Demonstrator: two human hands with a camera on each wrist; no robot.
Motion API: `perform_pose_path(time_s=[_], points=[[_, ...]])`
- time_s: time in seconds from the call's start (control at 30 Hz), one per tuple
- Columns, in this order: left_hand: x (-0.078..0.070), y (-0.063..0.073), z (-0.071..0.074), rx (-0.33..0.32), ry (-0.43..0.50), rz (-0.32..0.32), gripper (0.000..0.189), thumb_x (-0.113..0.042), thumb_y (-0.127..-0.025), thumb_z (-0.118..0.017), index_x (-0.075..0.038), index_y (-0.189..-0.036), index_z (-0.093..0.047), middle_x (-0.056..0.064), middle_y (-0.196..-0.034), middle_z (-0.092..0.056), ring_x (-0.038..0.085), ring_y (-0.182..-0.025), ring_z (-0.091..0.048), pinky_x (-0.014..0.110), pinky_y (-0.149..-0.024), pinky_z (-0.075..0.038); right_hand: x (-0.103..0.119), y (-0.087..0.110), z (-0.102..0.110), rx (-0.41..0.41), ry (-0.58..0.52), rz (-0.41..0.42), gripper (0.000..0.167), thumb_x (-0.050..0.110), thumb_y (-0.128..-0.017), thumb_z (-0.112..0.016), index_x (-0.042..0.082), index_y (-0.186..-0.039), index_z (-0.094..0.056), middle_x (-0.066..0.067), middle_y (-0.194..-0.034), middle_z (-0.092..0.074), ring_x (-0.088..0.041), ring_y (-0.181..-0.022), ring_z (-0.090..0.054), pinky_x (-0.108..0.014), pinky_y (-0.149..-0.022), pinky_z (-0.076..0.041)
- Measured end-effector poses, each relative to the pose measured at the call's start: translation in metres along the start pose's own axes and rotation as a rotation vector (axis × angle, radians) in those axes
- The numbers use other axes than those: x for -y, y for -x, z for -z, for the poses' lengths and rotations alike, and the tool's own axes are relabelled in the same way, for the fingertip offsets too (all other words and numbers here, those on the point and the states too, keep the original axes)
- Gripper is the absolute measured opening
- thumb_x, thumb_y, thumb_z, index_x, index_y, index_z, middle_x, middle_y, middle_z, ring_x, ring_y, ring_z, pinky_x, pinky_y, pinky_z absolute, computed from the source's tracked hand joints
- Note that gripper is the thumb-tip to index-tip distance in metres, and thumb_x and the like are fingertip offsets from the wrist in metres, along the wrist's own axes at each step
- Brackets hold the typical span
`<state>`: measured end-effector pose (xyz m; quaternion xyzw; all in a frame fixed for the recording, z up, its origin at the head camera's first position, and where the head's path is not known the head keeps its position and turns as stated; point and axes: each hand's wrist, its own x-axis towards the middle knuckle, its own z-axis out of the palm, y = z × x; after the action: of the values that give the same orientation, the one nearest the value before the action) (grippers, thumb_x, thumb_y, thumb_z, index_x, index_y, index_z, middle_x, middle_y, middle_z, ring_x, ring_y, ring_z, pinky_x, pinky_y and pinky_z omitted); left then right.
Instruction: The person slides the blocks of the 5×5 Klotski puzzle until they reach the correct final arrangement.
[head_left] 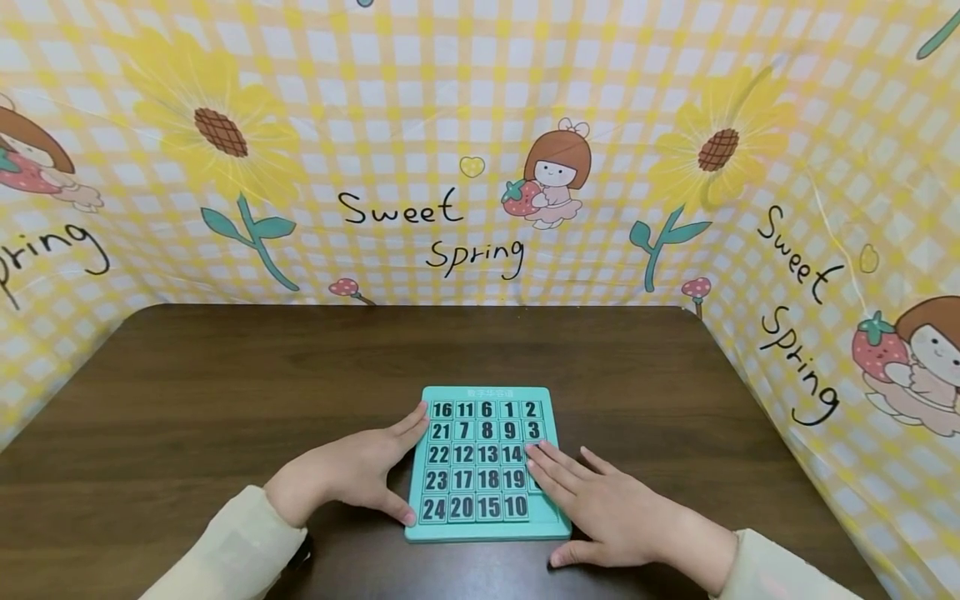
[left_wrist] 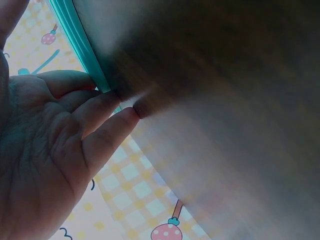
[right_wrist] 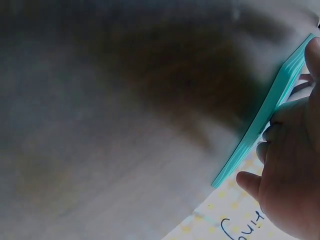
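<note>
A teal number sliding puzzle lies flat on the table, its square tiles printed with black numbers. My left hand spans the puzzle's left side, thumb at the lower left corner and fingertips near the upper left. In the left wrist view, fairly straight fingers meet the teal edge. Over the right column, my right hand lays its extended fingers on the tiles below the 3, hiding most of them. Its thumb rests off the frame. A gap without a tile shows right of the 10.
The dark brown wooden table extends around the puzzle. A yellow checked cloth with sunflowers and "Sweet Spring" lettering hangs behind the table and along its sides. A small dark object shows by the left sleeve.
</note>
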<state>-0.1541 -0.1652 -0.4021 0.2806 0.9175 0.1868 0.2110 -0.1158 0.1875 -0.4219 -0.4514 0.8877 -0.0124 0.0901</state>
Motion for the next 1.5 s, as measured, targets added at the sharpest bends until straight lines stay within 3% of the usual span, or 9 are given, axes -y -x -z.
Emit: perform_pose_path(time_s=[0.3, 0.7, 0.97, 1.2, 1.5], points=[[0.001, -0.001, -0.001, 0.0, -0.009, -0.019, 0.125, -0.056, -0.069, -0.085, 0.002, -0.157, -0.019, 0.015, -0.168, -0.005, 0.031, -0.147, -0.034, 0.049, -0.115, -0.036, 0.001, -0.003, 0.004, -0.004, -0.009, 0.028, 0.094, 0.072, -0.094, -0.037, 0.011, -0.161, -0.012, -0.006, -0.169, -0.003, -0.024, -0.156, -0.008, -0.062, -0.115, -0.028], [0.0, 0.0, -0.001, -0.003, -0.001, -0.003, 0.125, -0.055, -0.068, -0.085, 0.001, -0.157, -0.018, 0.014, -0.168, -0.006, 0.031, -0.146, -0.035, 0.049, -0.115, -0.036, 0.027, 0.0, -0.001, -0.066, 0.174, 0.172, 0.087, 0.07, -0.098, -0.028, 0.009, -0.16, -0.019, -0.008, -0.168, -0.014, -0.025, -0.154, -0.02, -0.054, -0.111, -0.04], [0.0, 0.0, 0.0, -0.004, 0.004, -0.005, 0.126, -0.054, -0.068, -0.086, 0.001, -0.158, -0.017, 0.015, -0.168, -0.005, 0.031, -0.146, -0.036, 0.049, -0.114, -0.036, 0.026, 0.004, -0.004, -0.061, 0.148, 0.156, 0.087, 0.07, -0.098, -0.028, 0.01, -0.159, -0.02, -0.008, -0.168, -0.015, -0.024, -0.154, -0.02, -0.055, -0.111, -0.039], [0.003, 0.0, -0.001, -0.006, -0.004, -0.032, 0.126, -0.057, -0.069, -0.084, 0.002, -0.157, -0.017, 0.017, -0.167, -0.005, 0.033, -0.146, -0.034, 0.05, -0.114, -0.036, 0.024, 0.012, -0.008, -0.116, 0.164, 0.137, 0.089, 0.071, -0.096, -0.032, 0.008, -0.159, -0.023, -0.01, -0.167, -0.018, -0.025, -0.153, -0.022, -0.054, -0.108, -0.042], [0.003, 0.0, -0.001, -0.011, -0.004, -0.035, 0.126, -0.057, -0.068, -0.084, 0.004, -0.156, -0.019, 0.016, -0.167, -0.006, 0.033, -0.146, -0.034, 0.05, -0.113, -0.037, 0.019, 0.025, -0.012, -0.125, 0.118, 0.098, 0.089, 0.068, -0.096, -0.038, 0.009, -0.16, -0.019, -0.009, -0.168, -0.016, -0.025, -0.153, -0.022, -0.056, -0.107, -0.043]])
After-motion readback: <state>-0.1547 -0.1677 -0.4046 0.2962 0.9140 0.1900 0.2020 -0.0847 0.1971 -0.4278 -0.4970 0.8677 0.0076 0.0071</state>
